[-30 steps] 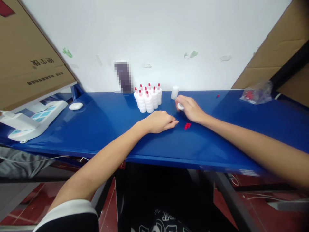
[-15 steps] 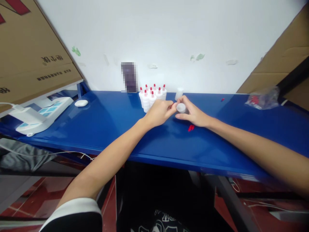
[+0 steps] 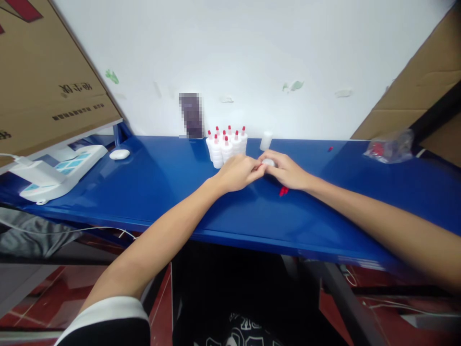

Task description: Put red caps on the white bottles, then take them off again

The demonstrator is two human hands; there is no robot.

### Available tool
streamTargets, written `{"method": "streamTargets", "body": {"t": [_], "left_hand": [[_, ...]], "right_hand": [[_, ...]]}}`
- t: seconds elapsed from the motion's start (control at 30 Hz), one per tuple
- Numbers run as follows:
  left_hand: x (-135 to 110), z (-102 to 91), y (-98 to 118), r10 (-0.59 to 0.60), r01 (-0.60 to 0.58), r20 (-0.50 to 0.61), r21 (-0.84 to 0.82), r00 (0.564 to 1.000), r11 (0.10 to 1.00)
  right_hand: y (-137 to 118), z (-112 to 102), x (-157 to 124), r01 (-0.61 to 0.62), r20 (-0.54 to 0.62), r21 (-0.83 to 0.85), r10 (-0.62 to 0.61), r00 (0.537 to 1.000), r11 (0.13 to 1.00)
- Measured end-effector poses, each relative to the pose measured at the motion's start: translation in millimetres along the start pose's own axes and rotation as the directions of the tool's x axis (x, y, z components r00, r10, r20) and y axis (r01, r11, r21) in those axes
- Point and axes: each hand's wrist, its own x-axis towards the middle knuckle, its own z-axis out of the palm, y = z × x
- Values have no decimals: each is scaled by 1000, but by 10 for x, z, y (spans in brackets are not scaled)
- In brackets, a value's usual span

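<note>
My left hand [image 3: 242, 172] is closed in a pinch, with a trace of red, seemingly a small red cap, at its fingertips. Meeting it, my right hand [image 3: 287, 171] wraps a white bottle [image 3: 268, 163], whose round pale end shows between thumb and fingers. The rest of that bottle is hidden. Just behind my left hand stands a tight group of white bottles [image 3: 216, 156] with red-capped nozzles. Several loose red caps [image 3: 284, 191] lie below my right hand. Another white bottle [image 3: 266, 141], without a red tip, is near the wall.
The blue table [image 3: 173, 192] runs along a white wall. On the left are a power strip [image 3: 72, 168] with a plugged-in charger and a white oval case [image 3: 119, 154]. A clear bag [image 3: 391, 146] with red pieces and one stray red cap [image 3: 330, 149] lie at right.
My right fingers have closed in around the white bottle, and its round end shows less. My left fingertips have come up against it.
</note>
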Motion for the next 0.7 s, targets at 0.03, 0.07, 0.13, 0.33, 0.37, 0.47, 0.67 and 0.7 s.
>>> {"method": "streamTargets", "body": {"t": [0.03, 0.07, 0.13, 0.33, 0.37, 0.47, 0.67, 0.7], "left_hand": [[-2, 5, -3, 5, -5, -3, 4, 1000, 1000], [-3, 8, -3, 10, -9, -3, 11, 1000, 1000], [-2, 7, -1, 14, -14, -4, 30, 1000, 999], [1, -3, -14, 22, -23, 18, 95, 1000, 995], [0, -1, -18, 24, -26, 21, 105, 999, 994], [-1, 7, -24, 38, -41, 25, 125, 999, 991], [4, 15, -11, 52, -57, 34, 176, 998, 983], [5, 13, -8, 54, -60, 37, 179, 998, 982]], "right_hand": [[-2, 1, -5, -19, 14, 2, 19, 1000, 1000], [-2, 1, -9, -37, 30, 4, 37, 999, 999], [1, -1, -17, -57, 46, 17, 56, 997, 998], [-21, -28, -9, -54, 108, 47, 49, 993, 997], [-33, -34, -7, -56, 124, 33, 52, 991, 998], [-62, -54, -6, -68, 147, 19, 65, 987, 997], [-39, -100, -22, -47, 181, 90, 30, 983, 995], [-29, -106, -24, -44, 186, 116, 22, 982, 992]]}}
